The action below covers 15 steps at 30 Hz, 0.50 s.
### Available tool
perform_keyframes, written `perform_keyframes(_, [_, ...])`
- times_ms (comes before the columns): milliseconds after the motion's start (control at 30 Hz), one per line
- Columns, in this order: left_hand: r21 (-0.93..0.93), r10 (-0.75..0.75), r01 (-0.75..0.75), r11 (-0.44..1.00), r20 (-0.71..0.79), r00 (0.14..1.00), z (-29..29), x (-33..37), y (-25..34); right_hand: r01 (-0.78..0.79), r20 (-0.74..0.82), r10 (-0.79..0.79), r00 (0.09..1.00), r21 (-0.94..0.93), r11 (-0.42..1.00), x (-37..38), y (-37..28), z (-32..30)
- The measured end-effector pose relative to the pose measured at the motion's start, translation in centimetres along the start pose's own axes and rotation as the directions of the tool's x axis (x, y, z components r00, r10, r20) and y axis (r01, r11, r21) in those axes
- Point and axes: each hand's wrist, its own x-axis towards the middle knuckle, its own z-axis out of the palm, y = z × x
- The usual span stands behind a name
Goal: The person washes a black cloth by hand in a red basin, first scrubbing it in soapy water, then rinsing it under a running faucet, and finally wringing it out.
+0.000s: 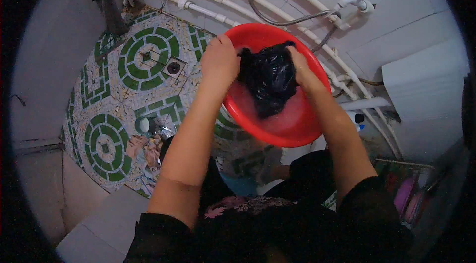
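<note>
A red plastic basin point(297, 131) with a little cloudy water in it is in front of me, above the floor. Inside it hangs a bunched, wet, shiny black cloth point(270, 77), its lower end down at the water. My left hand point(219, 62) is closed over the basin's left side, gripping the cloth's left edge. On the other side, my right hand point(300, 67) has its fingers closed on the cloth's upper right part. Folds hide some of the fingertips. What kind of cloth it is does not show.
White pipes point(218, 15) run along the wall behind the basin, with a tap point(354, 0) and a grey hose point(277, 22). A floor drain point(173, 67) is set in the green-patterned tiles. Crumpled wrappers point(148, 154) and a small cup point(145, 125) lie to the left.
</note>
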Motion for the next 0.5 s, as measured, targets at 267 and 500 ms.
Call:
perform_keyframes(267, [0.071, 0.275, -0.265, 0.962, -0.24, 0.931, -0.6, -0.3, 0.5, 0.297, 0.021, -0.297, 0.955, 0.02, 0.955, -13.6, -14.6, -2.0])
perform_keyframes(500, [-0.278, 0.3, -0.314, 0.908, -0.092, 0.949, 0.3, -0.4, 4.1, 0.779, 0.121, -0.788, 0.604, 0.117, 0.616, -19.1, -23.1, -4.5])
